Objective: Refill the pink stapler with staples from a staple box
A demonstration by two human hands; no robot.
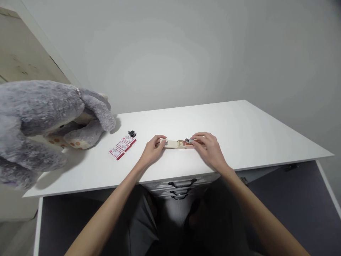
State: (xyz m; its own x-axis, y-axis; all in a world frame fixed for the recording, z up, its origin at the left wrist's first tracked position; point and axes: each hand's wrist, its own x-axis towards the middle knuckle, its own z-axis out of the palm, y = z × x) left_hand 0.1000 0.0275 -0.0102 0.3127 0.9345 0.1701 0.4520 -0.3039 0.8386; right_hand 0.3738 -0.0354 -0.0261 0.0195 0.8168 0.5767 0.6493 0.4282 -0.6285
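A small cream hinged case [173, 144] lies opened out flat on the white tabletop, its right half lined in a reddish-orange colour. My left hand [154, 149] grips the left end of the case between thumb and fingers, beside a small silver-grey piece with dark dots. At the right half, my right hand [209, 147] pinches a small grey metallic piece [188, 140] just above the lining. Its fingers partly hide that end of the case. Exactly what the grey piece is cannot be made out.
Three red-and-white cards [123, 145] lie in a slanted row to the left, with a small black clip-like item [132, 133] behind them. A large grey plush toy [53, 121] sits at the left end of the white tabletop [255, 138]. Drawers with black handles [182, 184] are below the front edge.
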